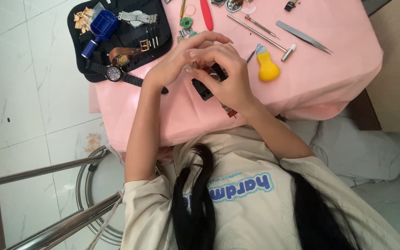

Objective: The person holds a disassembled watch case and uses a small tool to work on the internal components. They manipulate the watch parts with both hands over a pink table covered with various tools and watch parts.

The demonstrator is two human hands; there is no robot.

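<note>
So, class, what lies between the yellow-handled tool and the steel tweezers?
In the head view, a slim metal hammer lies between the yellow-handled tool and the tweezers, on pink cloth.

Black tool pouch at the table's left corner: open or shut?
Open. The black tool pouch lies spread flat on the pink tablecloth, its inside showing a blue tool and watches.

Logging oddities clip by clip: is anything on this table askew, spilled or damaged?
Mostly tidy. One oddity: the dark round-faced wristwatch lies half off the black tool mat, its strap running onto the pink tablecloth near the table edge. Both hands, left hand and right hand, cover a small dark object.
</note>
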